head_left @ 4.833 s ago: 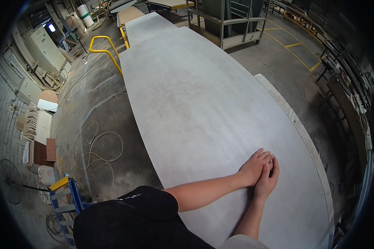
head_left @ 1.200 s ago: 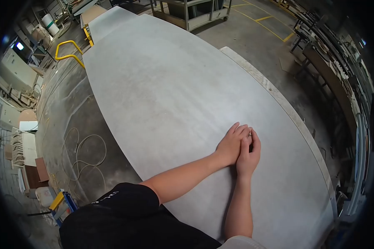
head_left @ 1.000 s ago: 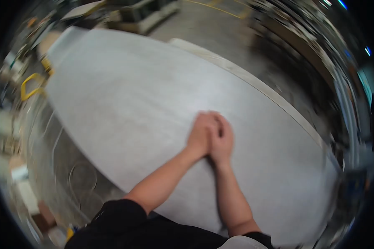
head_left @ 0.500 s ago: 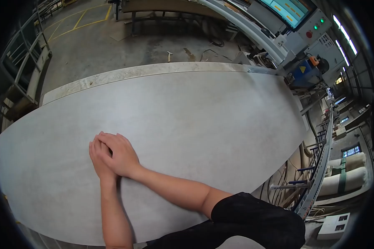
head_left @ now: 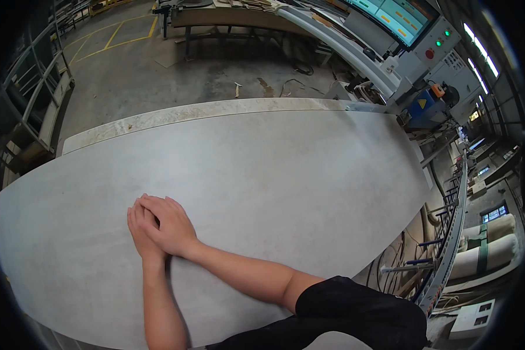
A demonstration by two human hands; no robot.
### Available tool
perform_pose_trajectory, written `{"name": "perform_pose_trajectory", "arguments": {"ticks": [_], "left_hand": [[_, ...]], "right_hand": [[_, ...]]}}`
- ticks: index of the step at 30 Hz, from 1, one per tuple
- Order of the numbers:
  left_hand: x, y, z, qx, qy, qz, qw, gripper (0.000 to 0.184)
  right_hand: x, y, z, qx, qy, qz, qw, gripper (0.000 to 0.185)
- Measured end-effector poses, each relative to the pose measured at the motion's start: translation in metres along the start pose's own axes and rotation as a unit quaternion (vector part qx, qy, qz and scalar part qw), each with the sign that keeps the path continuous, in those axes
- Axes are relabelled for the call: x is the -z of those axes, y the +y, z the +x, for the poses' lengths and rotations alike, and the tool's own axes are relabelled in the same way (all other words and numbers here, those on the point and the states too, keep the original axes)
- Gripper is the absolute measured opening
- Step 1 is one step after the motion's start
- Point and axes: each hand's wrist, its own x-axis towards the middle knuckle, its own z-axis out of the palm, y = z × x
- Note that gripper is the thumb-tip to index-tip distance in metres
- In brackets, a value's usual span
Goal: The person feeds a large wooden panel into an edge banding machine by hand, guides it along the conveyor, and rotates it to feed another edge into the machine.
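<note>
My right hand [head_left: 174,226] lies across my left hand [head_left: 141,234] on a large pale grey sheet [head_left: 286,186]. The fingers of the right hand are stretched out and rest over the back and fingers of the left. Underneath, the left hand is partly covered; its visible fingers look straight and flat. Neither hand shows an object in it. Both forearms rest along the sheet's near side.
A machine with a lit screen [head_left: 394,20] and a control panel [head_left: 440,44] stands at the back right. Beyond the sheet's far edge runs a pale board strip [head_left: 216,109]. A metal rack [head_left: 38,87] is at left, a railed frame [head_left: 449,239] at right.
The view has tilted up slightly, so the sheet and hands sit lower in the picture. The hands keep the same pose, one over the other.
</note>
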Motion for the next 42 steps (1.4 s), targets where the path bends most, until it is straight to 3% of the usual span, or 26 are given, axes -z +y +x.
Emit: {"name": "perform_pose_trajectory", "arguments": {"ticks": [10, 12, 14, 15, 17, 23, 42], "left_hand": [[-0.011, -0.013, -0.002, -0.03, 0.026, 0.005, 0.999, 0.043], [-0.003, -0.008, 0.001, 0.008, -0.016, -0.025, 1.0, 0.041], [-0.011, -0.014, 0.0, 0.01, 0.009, -0.03, 0.999, 0.039], [-0.01, -0.012, -0.002, 0.009, 0.026, -0.029, 0.999, 0.038], [-0.007, -0.005, 0.001, 0.013, 0.041, -0.025, 0.999, 0.038], [0.002, 0.002, -0.001, 0.028, 0.016, -0.014, 0.999, 0.036], [0.002, 0.003, 0.001, 0.03, 0.023, -0.014, 0.999, 0.036]], "right_hand": [[0.001, -0.001, 0.004, 0.024, 0.028, 0.003, 0.999, 0.04], [-0.001, 0.0, 0.006, 0.035, 0.028, 0.011, 0.999, 0.038], [0.005, -0.006, 0.013, -0.007, -0.026, 0.034, 0.999, 0.04], [-0.009, 0.011, 0.009, 0.062, 0.041, 0.012, 0.997, 0.04], [-0.009, 0.012, 0.009, 0.067, 0.029, 0.022, 0.997, 0.043], [-0.004, 0.002, 0.01, 0.011, -0.011, 0.06, 0.998, 0.042], [-0.005, 0.005, 0.008, 0.016, -0.005, 0.038, 0.999, 0.042]]}}
